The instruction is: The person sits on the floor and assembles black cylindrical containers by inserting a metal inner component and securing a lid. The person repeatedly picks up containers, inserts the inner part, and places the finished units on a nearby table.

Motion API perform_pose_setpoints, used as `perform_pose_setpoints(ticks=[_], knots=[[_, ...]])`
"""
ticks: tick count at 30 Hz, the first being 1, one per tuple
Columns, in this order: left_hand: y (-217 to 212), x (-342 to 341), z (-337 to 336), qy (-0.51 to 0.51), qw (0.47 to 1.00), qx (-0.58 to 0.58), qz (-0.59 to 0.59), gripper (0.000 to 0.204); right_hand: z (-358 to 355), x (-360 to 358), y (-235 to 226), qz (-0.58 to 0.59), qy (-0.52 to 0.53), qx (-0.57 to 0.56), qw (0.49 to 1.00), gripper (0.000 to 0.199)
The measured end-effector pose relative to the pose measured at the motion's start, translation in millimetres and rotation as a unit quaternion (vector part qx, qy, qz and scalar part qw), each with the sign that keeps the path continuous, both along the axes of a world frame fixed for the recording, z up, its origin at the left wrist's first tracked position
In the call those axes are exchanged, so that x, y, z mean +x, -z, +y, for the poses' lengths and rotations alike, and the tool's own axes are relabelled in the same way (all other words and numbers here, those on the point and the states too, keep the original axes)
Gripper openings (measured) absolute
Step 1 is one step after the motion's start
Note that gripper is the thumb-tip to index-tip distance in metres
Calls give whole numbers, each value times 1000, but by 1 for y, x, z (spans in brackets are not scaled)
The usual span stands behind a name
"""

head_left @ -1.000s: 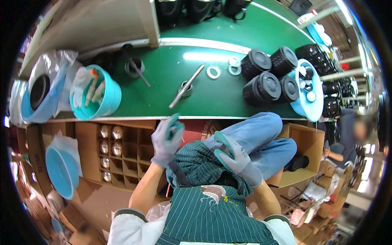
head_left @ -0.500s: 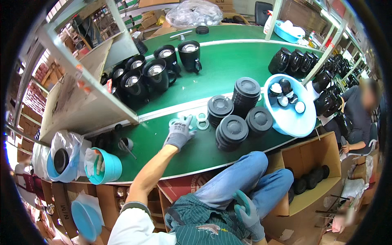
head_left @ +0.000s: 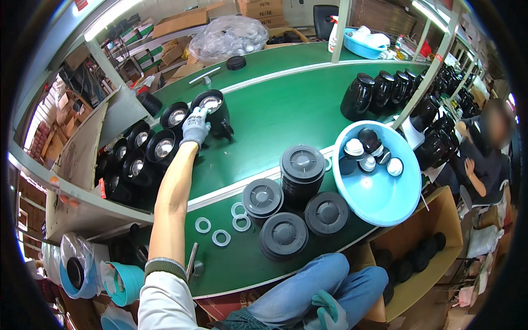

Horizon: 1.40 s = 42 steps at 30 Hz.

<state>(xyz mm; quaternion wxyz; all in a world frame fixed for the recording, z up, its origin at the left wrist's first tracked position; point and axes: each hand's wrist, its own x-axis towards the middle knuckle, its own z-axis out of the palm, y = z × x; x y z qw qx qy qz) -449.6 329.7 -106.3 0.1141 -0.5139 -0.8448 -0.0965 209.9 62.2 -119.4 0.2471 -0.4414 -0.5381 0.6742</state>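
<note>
My left hand (head_left: 196,129), in a grey glove, reaches across the green bench to a black mug (head_left: 221,116) with a handle and a shiny metal inside. Its fingers close over the mug's near rim. More black mugs (head_left: 163,147) stand to the left of it. My right hand (head_left: 329,313), in a grey and teal glove, rests palm up by my lap, its fingers loosely bent and nothing in it. Between my arm and the stacked black lids (head_left: 283,234) lie several pale rings (head_left: 221,238), some touching the stacks.
A blue basin (head_left: 379,198) with black and white round parts stands right of the stacks. Below it is a cardboard box (head_left: 434,275) holding black pieces. A metal post (head_left: 434,63) rises beyond the basin, near rows of glossy black vessels (head_left: 357,96). A person (head_left: 477,157) sits at the right.
My left hand has left the pale rings and moved forward to the far mug, taking its rim. The view has shifted. My right hand stays by my lap.
</note>
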Motion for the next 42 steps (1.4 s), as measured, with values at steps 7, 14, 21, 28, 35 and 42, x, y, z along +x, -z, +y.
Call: perform_pose_setpoints(ticks=[7,14,21,28,35,42], knots=[[-30,60,-46,117,976,182,-23,38,-1,2,17,-126,-114,347,922,54],[-152,212,-192,250,944,217,-2,33,92,-122,-124,-85,-116,611,779,66],[-193,341,-299,402,908,119,-25,31,62,-119,-155,-210,-69,735,641,31],[-149,369,-345,441,767,365,-291,38,5,-5,-122,-91,47,541,835,49],[48,338,-403,223,623,63,-747,68,-46,11,-101,-1,133,420,898,52],[44,347,-404,207,446,-102,-865,86,-33,-25,-110,3,-152,452,879,60]])
